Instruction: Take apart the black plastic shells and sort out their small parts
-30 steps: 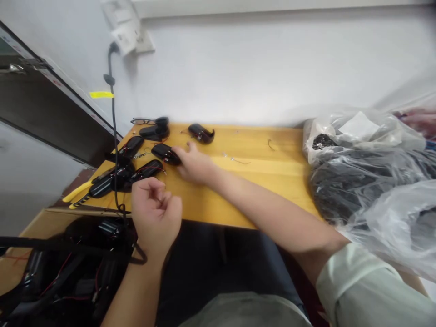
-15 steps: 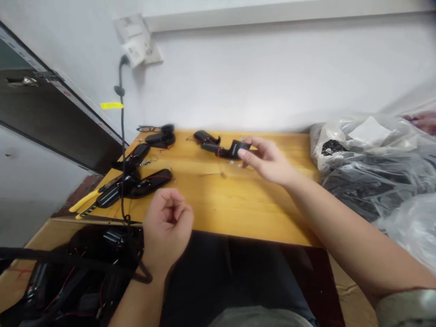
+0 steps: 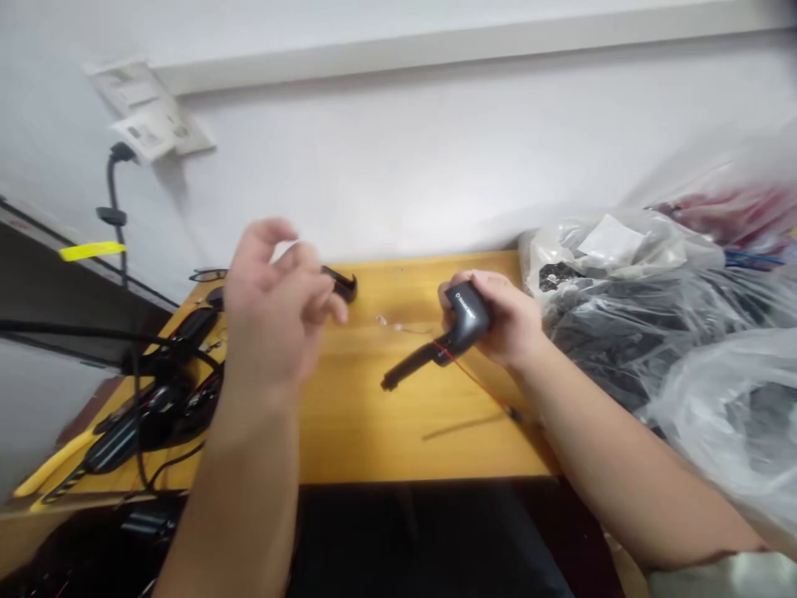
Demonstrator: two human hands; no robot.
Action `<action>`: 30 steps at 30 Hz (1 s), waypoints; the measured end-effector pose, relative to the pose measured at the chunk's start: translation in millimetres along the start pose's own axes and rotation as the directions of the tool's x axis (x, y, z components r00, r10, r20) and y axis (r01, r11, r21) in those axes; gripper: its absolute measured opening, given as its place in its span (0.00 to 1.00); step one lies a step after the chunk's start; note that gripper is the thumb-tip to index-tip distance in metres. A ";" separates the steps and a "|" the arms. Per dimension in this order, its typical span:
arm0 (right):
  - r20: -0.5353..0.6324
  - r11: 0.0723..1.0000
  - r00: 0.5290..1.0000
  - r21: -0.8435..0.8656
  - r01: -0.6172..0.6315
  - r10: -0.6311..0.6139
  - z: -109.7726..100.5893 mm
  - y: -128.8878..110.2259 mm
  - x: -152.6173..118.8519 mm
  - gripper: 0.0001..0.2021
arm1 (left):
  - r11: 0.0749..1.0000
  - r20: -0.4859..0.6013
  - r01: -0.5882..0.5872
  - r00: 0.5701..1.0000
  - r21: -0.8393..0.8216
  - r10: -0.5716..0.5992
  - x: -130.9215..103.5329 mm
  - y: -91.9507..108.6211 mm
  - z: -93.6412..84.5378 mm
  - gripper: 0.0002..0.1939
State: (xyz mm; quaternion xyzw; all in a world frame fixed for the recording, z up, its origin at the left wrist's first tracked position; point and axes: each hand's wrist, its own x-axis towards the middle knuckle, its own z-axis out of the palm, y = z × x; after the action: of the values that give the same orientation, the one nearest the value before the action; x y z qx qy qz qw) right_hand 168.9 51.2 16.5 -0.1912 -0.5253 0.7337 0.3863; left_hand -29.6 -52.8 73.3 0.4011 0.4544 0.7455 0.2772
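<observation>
My right hand [image 3: 498,311] is closed round a black angled plastic housing [image 3: 470,316] with white lettering. Its narrow stem slants down to the left, and a thin red wire [image 3: 476,378] hangs off it over the wooden table [image 3: 386,432]. Raised at the left, my left hand [image 3: 277,299] holds nothing that I can see; its fingers are loosely curled and apart, somewhat blurred. Just beyond those fingertips lies a black hooked shell [image 3: 341,284], partly hidden by the hand. Small metal bits [image 3: 381,319] lie mid-table.
Black devices [image 3: 155,415] and yellow-handled pliers [image 3: 53,465] crowd the left side. A black cable [image 3: 118,208] drops from the wall socket [image 3: 149,133] and passes near my left forearm. Plastic bags [image 3: 623,307] of black parts stand at the right. Below left are more black parts [image 3: 105,540].
My right hand has lifted the black housing off the table and drawn it nearer, turning its lettering to face me. My left hand has risen and moved forward, its fingers loosening. The view has shifted right.
</observation>
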 end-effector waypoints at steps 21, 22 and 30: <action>-0.300 0.458 0.663 -0.886 0.073 -0.686 -20.7 -17.9 -0.1 0.09 | 0.574 0.711 0.818 0.420 -0.028 -0.564 -1.3 -103.6 39.6 0.38; -0.303 0.455 0.633 -0.886 0.088 -0.713 -21.9 -20.7 -2.6 0.10 | 0.572 0.709 0.819 0.429 -0.044 -0.560 -2.4 -104.6 40.1 0.38; -0.168 0.394 0.762 -0.911 0.123 -0.626 -12.1 -0.8 6.5 0.09 | 0.565 0.733 0.825 0.386 -0.002 -0.560 -13.1 -128.1 41.7 0.43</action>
State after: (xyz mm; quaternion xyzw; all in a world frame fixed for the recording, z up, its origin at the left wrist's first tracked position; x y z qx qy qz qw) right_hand 173.4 63.8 13.5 -0.4062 -0.7304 0.1834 0.5176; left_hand 18.9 11.4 -35.4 0.3427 0.3022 0.4298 0.7788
